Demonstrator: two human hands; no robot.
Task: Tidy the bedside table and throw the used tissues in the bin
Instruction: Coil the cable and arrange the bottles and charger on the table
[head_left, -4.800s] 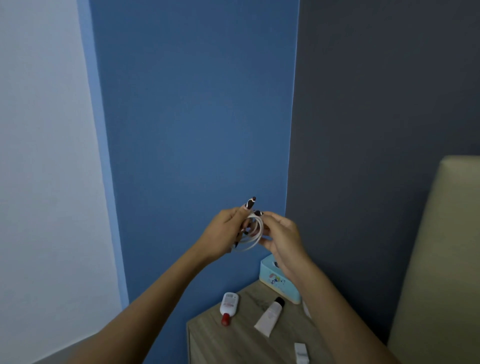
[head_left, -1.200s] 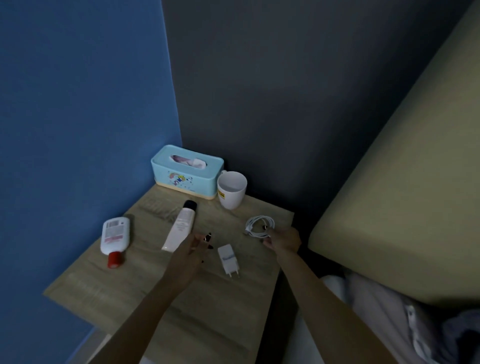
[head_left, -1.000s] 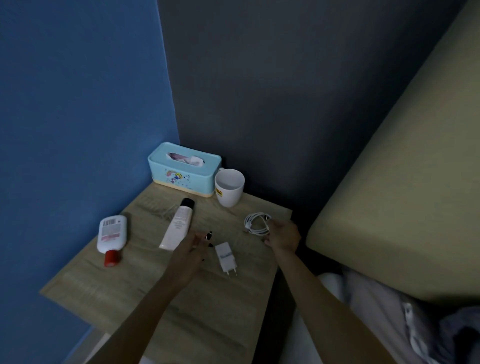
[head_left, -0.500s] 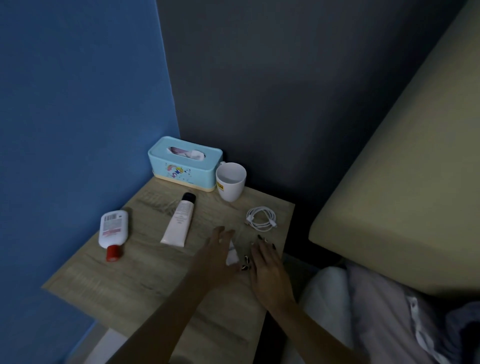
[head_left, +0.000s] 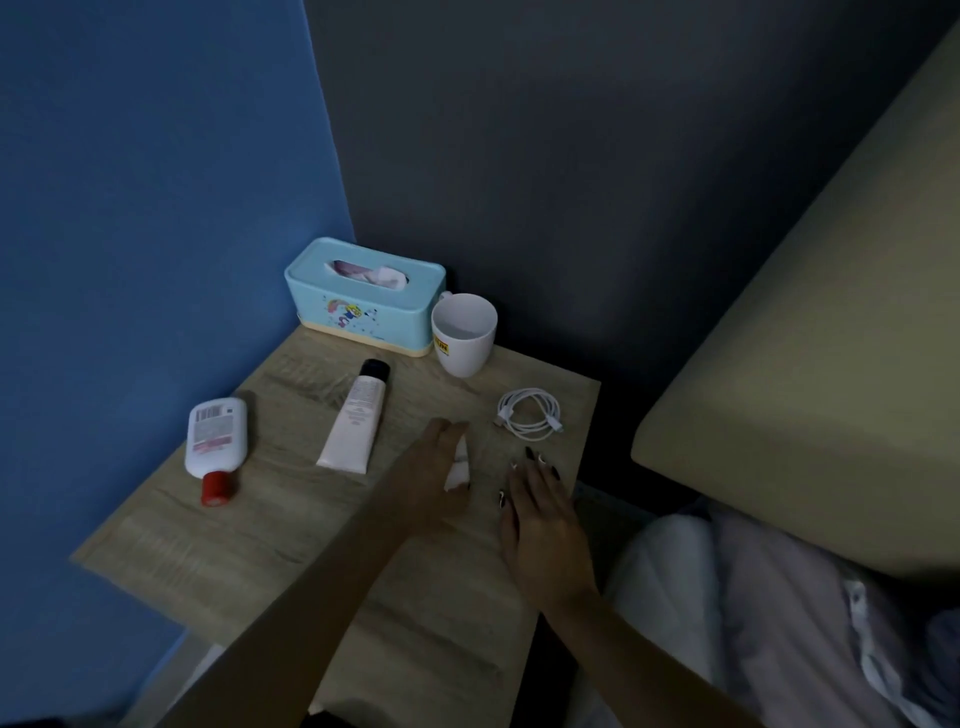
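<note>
Dim bedroom corner, blue wall + dark grey wall, wooden bedside table (head_left: 291, 551) w/ beige headboard (head_left: 810, 364) and pale bedding (head_left: 779, 634) on the far side of the right hand.

Left hand (head_left: 434, 475) low on the tabletop, palm turned down, fingers curled around a small white charger plug (head_left: 459, 467), which shows only partly under the fingers. Can't tell if the plug is lifted or just covered.

Right hand (head_left: 540, 514) just beside the left, flat over the table near its edge, fingers loosely spread, dark nails, holding nothing.

Coiled white cable (head_left: 530, 415) lies just beyond the right fingertips, apart from them. White tube w/ black cap (head_left: 358, 415) lies just outboard of the left hand, not touching. White bottle w/ red cap (head_left: 215, 447) lies further out the same way, on its side. Light blue tissue box (head_left: 363, 306) stands beyond both hands in the back corner, a tissue poking out of its slot; white mug (head_left: 462, 332) upright, touching or nearly touching the box. No loose tissues or bin in view.
</note>
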